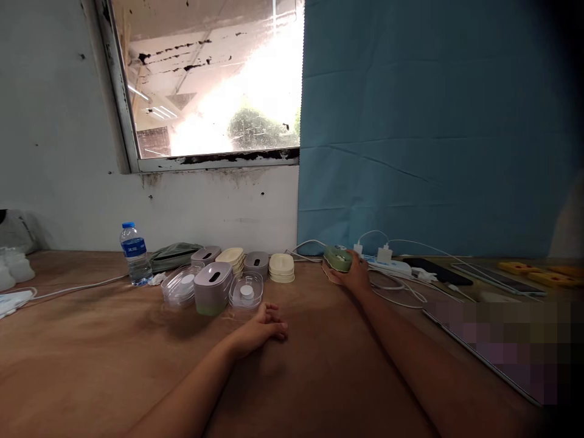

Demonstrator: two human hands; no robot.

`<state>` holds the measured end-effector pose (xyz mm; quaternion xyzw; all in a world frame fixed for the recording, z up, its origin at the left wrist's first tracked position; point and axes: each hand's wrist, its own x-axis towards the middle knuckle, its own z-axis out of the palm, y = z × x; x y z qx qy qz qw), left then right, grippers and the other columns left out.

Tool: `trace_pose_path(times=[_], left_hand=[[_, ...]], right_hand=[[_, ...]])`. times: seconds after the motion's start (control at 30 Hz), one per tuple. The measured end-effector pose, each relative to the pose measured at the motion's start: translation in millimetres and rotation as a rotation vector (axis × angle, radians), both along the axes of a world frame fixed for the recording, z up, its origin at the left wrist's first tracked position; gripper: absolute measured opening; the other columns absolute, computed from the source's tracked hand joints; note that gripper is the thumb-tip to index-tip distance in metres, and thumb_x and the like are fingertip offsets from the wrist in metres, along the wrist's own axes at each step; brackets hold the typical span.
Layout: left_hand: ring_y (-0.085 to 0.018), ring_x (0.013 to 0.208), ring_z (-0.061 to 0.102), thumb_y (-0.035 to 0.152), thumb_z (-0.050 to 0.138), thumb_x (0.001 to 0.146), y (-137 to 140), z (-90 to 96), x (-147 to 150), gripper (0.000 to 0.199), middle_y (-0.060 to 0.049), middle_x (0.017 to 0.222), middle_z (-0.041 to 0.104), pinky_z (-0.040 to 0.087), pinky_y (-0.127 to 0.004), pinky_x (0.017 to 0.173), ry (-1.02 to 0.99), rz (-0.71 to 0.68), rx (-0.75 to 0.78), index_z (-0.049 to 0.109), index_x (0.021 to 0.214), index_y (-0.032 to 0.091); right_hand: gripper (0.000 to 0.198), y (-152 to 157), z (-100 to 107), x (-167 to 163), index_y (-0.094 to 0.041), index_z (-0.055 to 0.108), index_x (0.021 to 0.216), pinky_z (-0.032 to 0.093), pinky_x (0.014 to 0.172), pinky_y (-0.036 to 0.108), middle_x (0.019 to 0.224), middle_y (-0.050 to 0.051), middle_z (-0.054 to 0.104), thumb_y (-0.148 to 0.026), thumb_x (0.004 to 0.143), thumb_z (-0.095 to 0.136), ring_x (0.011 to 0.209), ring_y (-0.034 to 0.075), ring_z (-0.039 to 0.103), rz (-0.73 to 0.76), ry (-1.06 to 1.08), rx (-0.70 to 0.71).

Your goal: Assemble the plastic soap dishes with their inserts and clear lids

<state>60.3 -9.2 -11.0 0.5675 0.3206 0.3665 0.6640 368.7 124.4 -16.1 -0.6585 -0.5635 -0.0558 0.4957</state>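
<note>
Fingers (354,258) of the right hand (358,278) curve around the right side of a green container (336,258), with the thumb along its near side, so the container is held between them. It is close to the far edge of the tabletop (301,377), right of the middle; whether it rests on the surface or is slightly raised cannot be told. The left hand (254,331) holds nothing: its fingers are loosely bent and a little apart, farther from the far edge than the containers. Just beyond it are clear plastic pieces (253,299), beside a lilac container (212,288) with a green lower part. Toward the far edge stand a cream stack (281,267) and a mauve container (256,265). A water bottle (135,255) with a blue cap stands farther left, near a grey-green pouch (176,257). Right of the green container lies a white power strip (396,266) with chargers plugged in, and a dark flat device (438,272) lies farther along the far edge.
</note>
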Motion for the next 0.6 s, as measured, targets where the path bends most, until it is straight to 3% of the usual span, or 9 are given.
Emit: trace_pose_path(times=[0.4, 0.47, 0.53, 0.6], left_hand=[[-0.010, 0.069, 0.056, 0.026, 0.065, 0.064, -1.0, 3.1, 0.4, 0.048, -0.001, 0.080, 0.056, 0.040, -0.028, 0.070, 0.027, -0.005, 0.017, 0.029, 0.094, 0.018], [-0.010, 0.068, 0.055, 0.024, 0.065, 0.063, 0.3, 1.9, 0.4, 0.047, -0.001, 0.080, 0.056, 0.039, -0.027, 0.070, 0.033, -0.009, 0.021, 0.030, 0.094, 0.018], [-0.010, 0.068, 0.055, 0.020, 0.064, 0.062, 2.7, -1.5, 0.5, 0.047, -0.001, 0.081, 0.055, 0.039, -0.027, 0.070, 0.038, -0.017, 0.034, 0.030, 0.095, 0.018], [-0.010, 0.068, 0.055, 0.017, 0.062, 0.063, 5.1, -5.6, 1.0, 0.046, -0.001, 0.082, 0.054, 0.040, -0.026, 0.069, 0.057, -0.023, 0.068, 0.031, 0.096, 0.018]], right_hand=[[0.074, -5.5, 7.8, 13.3, -0.020, 0.036, 0.117, 0.037, 0.082, 0.040, 0.108, 0.012, 0.042, -0.039, 0.054, 0.069, 0.099, 0.031, 0.044, 0.064, -0.084, -0.042], [0.079, -9.8, 14.0, 9.7, -0.016, 0.032, 0.122, 0.033, 0.086, 0.045, 0.117, 0.019, 0.036, -0.039, 0.055, 0.069, 0.109, 0.037, 0.036, 0.074, -0.122, -0.017], [0.086, -14.9, 21.0, -1.6, -0.012, 0.025, 0.126, 0.022, 0.093, 0.052, 0.129, 0.023, 0.022, -0.037, 0.057, 0.069, 0.120, 0.042, 0.018, 0.101, -0.182, 0.021], [0.085, -20.0, 24.8, -23.1, -0.012, 0.025, 0.128, 0.015, 0.097, 0.053, 0.135, 0.020, 0.014, -0.035, 0.058, 0.068, 0.124, 0.041, 0.007, 0.174, -0.262, 0.047]])
